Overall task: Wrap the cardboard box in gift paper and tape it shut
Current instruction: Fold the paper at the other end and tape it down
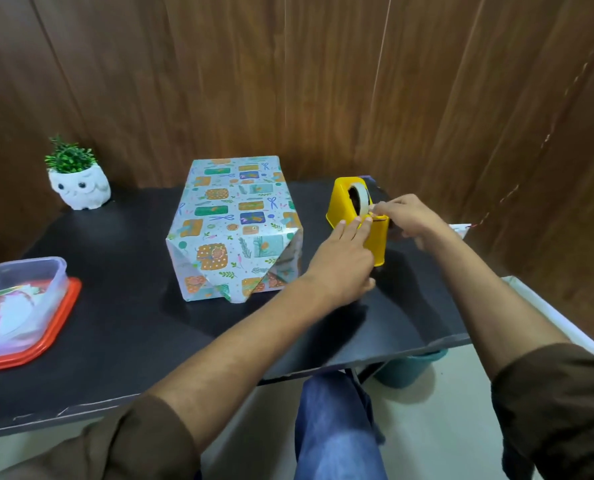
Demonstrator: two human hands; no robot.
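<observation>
At frame centre the gift-wrapped box (235, 230) stands on the black table (132, 306), bare tabletop reaching to the near edge, while just right the left hand (344, 263) lays straight fingers on the yellow tape dispenser (378, 247) and the right hand (408, 216) pinches the tape (364, 201).

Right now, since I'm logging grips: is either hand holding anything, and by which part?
The right hand pinches the tape by its free end; the left hand only rests on the dispenser.
</observation>
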